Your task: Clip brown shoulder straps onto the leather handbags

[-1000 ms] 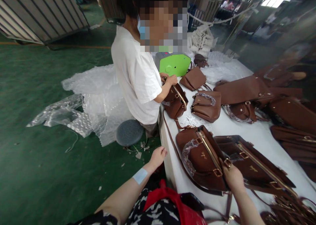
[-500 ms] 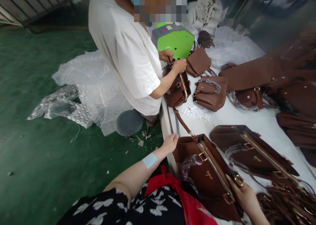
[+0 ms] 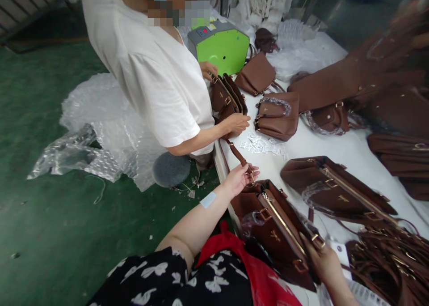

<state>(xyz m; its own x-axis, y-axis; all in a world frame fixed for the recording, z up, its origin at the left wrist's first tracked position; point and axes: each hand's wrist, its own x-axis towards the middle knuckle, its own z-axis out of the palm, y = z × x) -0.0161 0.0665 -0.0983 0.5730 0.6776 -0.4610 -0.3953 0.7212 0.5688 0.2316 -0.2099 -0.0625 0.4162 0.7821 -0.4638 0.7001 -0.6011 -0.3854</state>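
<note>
A brown handbag (image 3: 258,225) with a gold zip and a gold bow emblem sits upright before me at the table's near edge. At its far end my left hand (image 3: 239,179) holds the clip end of a brown shoulder strap (image 3: 237,154), thumb on top and fingers beneath. The strap runs back toward the co-worker's bag. My right hand (image 3: 323,257) grips the bag's right side near a gold ring, its fingers partly hidden. Beside it lies another brown handbag (image 3: 318,183) with plastic-wrapped handles.
A co-worker in a white shirt (image 3: 144,73) stands at the left with a smaller brown handbag (image 3: 223,95). White slips (image 3: 263,145), a green machine (image 3: 223,51), several brown bags and a pile of straps (image 3: 385,261) occupy the table. A round stool (image 3: 170,169) stands on the floor.
My left hand has moved from the bag's near corner up to the strap's clip and taken hold of it. The co-worker's near hand has come away from their bag's top.
</note>
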